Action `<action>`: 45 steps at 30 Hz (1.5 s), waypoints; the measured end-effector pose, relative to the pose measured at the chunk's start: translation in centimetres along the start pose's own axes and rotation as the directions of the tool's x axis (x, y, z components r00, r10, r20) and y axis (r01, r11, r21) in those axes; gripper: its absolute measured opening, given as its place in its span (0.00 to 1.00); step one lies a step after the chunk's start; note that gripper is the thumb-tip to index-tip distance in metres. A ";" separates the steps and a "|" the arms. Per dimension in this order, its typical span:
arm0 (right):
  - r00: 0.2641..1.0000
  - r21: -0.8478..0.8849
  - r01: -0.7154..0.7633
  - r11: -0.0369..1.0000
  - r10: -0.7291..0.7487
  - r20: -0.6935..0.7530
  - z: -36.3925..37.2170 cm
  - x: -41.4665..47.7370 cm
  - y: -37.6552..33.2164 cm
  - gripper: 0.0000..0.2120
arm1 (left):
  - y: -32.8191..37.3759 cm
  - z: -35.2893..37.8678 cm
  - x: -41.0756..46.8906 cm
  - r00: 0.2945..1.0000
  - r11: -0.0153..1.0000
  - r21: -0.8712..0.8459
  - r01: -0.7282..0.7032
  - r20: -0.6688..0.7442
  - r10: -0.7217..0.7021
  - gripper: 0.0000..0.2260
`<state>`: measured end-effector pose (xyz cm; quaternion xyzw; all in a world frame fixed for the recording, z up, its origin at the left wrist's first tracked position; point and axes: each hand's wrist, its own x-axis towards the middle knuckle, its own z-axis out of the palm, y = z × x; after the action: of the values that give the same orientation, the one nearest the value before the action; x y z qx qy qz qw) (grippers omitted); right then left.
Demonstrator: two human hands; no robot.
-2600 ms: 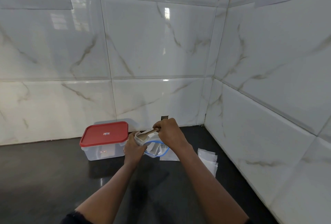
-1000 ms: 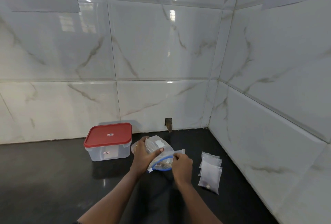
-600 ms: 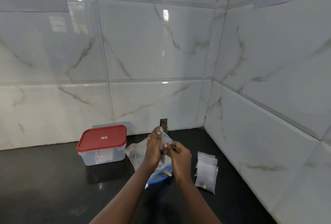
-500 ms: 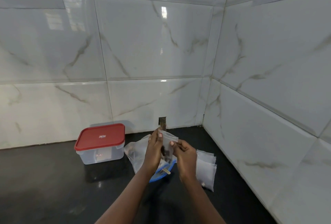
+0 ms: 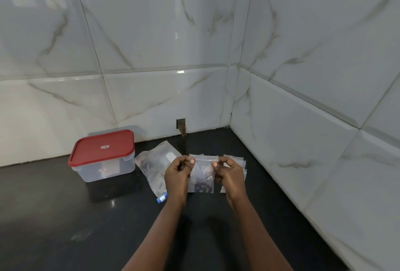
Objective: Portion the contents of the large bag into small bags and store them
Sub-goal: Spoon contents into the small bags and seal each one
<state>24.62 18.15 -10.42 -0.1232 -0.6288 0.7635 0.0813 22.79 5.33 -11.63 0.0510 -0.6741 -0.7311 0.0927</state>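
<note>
A small clear zip bag (image 5: 202, 175) with dark pieces at its bottom hangs upright between my hands, above the counter. My left hand (image 5: 177, 175) pinches its top left corner and my right hand (image 5: 229, 174) pinches its top right corner. The large clear bag (image 5: 152, 163) with a blue zip end lies flat on the black counter just left of my left hand, dark contents inside. A stack of small clear bags (image 5: 240, 162) lies behind my right hand, partly hidden. A clear storage box with a red lid (image 5: 104, 155) stands shut at the left.
The black counter (image 5: 54, 216) runs into a corner of white marble-tile walls (image 5: 303, 130) at the back and right. A small dark hole in the wall (image 5: 181, 125) sits behind the bags.
The large bag has left my left hand and now lies on the counter. The small bag is now stretched flat between both hands, each at a top corner.
</note>
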 end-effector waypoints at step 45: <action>0.999 -0.171 0.011 0.985 -0.016 -0.030 1.5 -0.4 0.2 0.12 | -0.6 1.2 -1.2 0.994 0.998 0.061 0.006 0.106 -0.012 0.03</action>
<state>24.57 16.60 -10.28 -0.1374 -0.6913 0.7042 0.0855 23.72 6.79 -12.19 0.0179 -0.6997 -0.7123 0.0517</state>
